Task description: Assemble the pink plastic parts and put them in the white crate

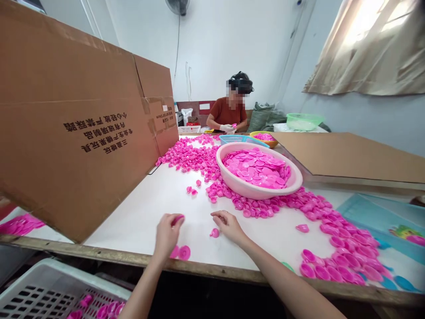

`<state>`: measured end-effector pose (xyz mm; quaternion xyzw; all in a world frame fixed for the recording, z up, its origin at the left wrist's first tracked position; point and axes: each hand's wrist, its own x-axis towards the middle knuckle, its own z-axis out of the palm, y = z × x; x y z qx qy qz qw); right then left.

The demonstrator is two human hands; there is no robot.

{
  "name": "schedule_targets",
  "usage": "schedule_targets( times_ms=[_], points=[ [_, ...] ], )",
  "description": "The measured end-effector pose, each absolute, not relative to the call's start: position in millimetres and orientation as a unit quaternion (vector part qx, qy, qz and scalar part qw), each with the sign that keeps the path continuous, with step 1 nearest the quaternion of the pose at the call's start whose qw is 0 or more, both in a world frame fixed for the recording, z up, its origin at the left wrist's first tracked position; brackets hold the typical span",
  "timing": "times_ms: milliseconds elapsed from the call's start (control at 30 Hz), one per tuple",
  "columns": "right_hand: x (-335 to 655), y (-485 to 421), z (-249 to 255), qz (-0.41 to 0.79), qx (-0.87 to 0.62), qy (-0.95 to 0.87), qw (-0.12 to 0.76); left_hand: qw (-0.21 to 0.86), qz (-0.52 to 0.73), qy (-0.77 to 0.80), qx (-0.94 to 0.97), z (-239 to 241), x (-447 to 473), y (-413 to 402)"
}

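Note:
My left hand (168, 232) is closed in a pinch on a small pink plastic piece (179, 218); only part of it shows between thumb and fingers. Below that hand, two flat pink saucer-like discs (184, 253) lie near the table's front edge. My right hand (229, 227) hovers to the right, fingers loosely stretched, with nothing visible in them. Just under its fingertips sits a small pink toy cup (214, 232) on the white tabletop (133, 221). Several more little pink cups (191, 191) lie farther back.
A pale pink basin (259, 191) of pink discs stands among heaped pink cups (348, 248). A large cardboard box (83, 110) rises at left. A white basket (49, 270) sits below the edge. A co-worker (227, 113) is seated across, near a blue basket (242, 140).

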<state>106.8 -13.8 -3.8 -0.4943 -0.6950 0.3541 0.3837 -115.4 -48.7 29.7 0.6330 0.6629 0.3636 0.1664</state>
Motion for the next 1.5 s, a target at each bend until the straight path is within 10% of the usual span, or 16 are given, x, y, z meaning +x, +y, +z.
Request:
schedule_targets(
  times_ms=[333, 867, 1500],
  points=[
    [118.7, -16.2, -6.5, 0.565, -0.492, -0.589, 0.302, 0.405, 0.337, 0.56, 0.639, -6.3, -36.5, -34.9],
    [110.6, -13.2, -13.3, 0.63, -0.552, -0.49, 0.24, 0.105, 0.203, 0.664, 0.712, 5.8, -5.5, 0.3],
    [112.0, -6.3, 16.4, 0.463, -0.508, -0.692, 0.22, 0.124, 0.198, 0.667, 0.707, 54.0, -94.0, -61.9]
  ],
)
